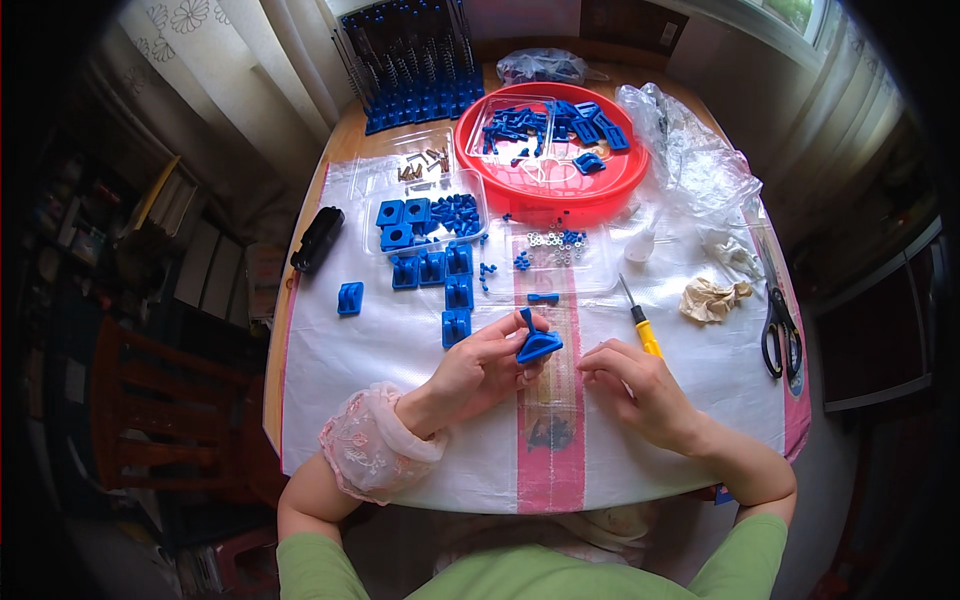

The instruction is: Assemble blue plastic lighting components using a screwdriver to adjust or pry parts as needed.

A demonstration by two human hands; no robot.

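Observation:
My left hand (485, 362) is closed around a small blue plastic part (540, 346), which has a wide base and a thin lever sticking up. Just right of it, my right hand (640, 385) is curled with its fingertips drawn together; anything they may hold is hidden. Beyond my right knuckles lies a yellow-handled screwdriver (645, 329). A loose blue lever piece (543, 298) rests on the table past my left fingertips. To the left, several blue blocks (457, 292) stand in an L-shaped group, and one more blue block (350, 298) lies apart.
Ahead are a clear tray of blue parts (376, 232), a tray of small white rings (612, 285) and a red basin (640, 185). Brass pieces (424, 163) and a blue rack (420, 115) stand farther back. Scissors (781, 335), crumpled paper (713, 299) and a black case (318, 240) flank them.

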